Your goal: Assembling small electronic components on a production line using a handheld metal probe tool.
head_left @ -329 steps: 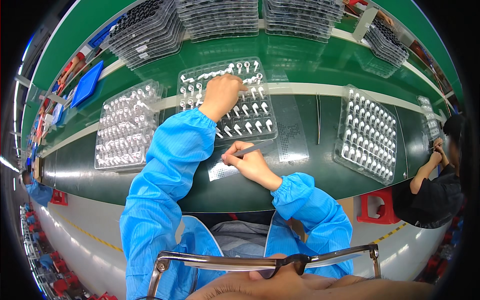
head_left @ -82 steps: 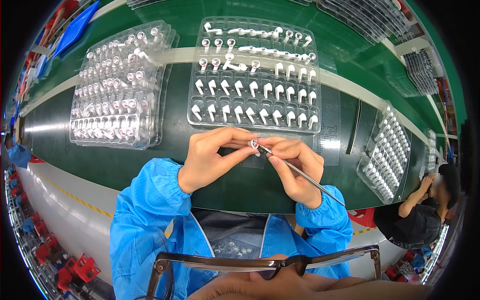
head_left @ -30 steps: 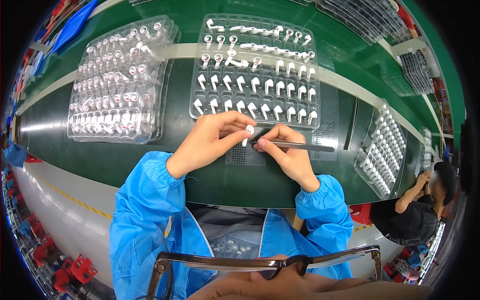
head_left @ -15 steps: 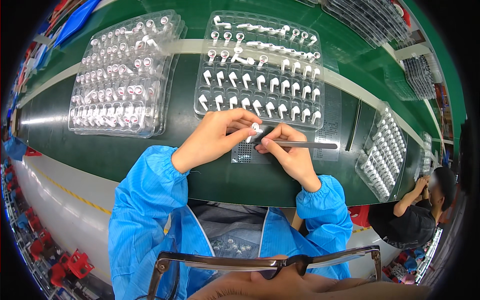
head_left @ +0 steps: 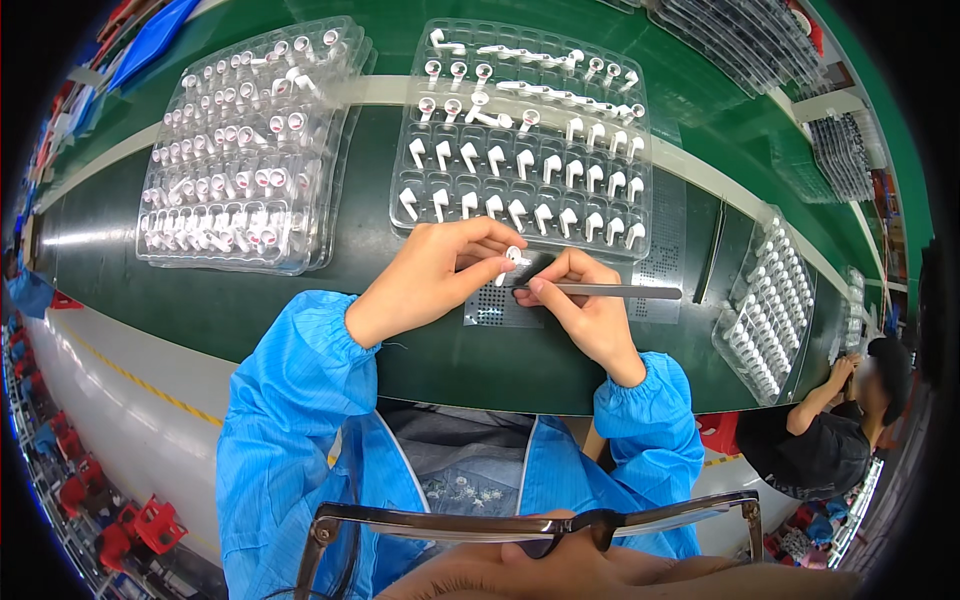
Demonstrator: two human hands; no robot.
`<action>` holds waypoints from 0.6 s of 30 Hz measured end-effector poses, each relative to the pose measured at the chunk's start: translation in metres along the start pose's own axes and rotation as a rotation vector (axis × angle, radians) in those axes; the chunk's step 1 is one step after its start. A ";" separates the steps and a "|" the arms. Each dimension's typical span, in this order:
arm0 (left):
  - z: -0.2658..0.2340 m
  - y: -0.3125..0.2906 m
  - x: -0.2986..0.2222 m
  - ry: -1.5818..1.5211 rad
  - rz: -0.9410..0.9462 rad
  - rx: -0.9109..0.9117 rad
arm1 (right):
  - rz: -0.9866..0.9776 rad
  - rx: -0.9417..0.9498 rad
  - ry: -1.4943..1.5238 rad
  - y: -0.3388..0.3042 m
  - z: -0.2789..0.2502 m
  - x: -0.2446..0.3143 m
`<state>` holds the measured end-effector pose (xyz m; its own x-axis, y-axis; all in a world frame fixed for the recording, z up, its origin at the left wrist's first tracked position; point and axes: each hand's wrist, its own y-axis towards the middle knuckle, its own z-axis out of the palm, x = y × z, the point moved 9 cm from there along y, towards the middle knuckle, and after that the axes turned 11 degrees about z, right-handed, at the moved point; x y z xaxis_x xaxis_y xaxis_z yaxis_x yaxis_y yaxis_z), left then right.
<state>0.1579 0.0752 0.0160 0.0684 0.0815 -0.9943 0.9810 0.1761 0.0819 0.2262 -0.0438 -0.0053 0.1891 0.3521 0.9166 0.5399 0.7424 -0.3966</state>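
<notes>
Between the thumb and fingers of my left hand (head_left: 440,268) is a white earbud shell (head_left: 512,256), its round end up and its stem pointing down. My right hand (head_left: 585,300) pinches dark tweezers (head_left: 630,291), whose handle end sticks out to the right; their tips come close to the earbud shell, and I cannot tell if they touch it. Under both hands lies a thin clear sheet with rows of dark dots (head_left: 497,312). Just beyond my fingers sits a clear plastic tray (head_left: 398,205) holding rows of white earbud shells.
Stacked clear trays of earbud shells (head_left: 320,235) stand at the left. On the right are a thin dark rod (head_left: 711,250) and another filled tray (head_left: 735,345). Stacked trays (head_left: 740,45) sit at the far right. A person in black (head_left: 820,440) works at the right table edge.
My right hand and the tweezers have shifted very slightly right and down. The earbud shell stays in my left hand, nearly unmoved.
</notes>
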 end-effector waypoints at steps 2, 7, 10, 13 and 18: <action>0.000 0.000 0.000 0.000 -0.002 -0.001 | -0.003 0.004 -0.007 0.000 0.000 0.000; 0.000 -0.001 0.000 0.001 -0.003 -0.009 | -0.001 0.004 0.000 0.001 0.000 -0.002; 0.000 0.000 0.000 -0.002 -0.007 -0.007 | 0.013 0.006 -0.003 0.001 0.000 -0.004; 0.000 -0.001 0.000 0.003 -0.003 -0.012 | 0.021 0.010 0.009 0.001 0.000 -0.003; 0.000 -0.001 0.000 0.004 0.007 -0.014 | 0.052 0.027 0.037 0.001 -0.001 -0.006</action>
<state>0.1569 0.0751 0.0157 0.0741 0.0870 -0.9934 0.9778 0.1895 0.0895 0.2261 -0.0454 -0.0116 0.2470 0.3701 0.8956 0.5058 0.7390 -0.4449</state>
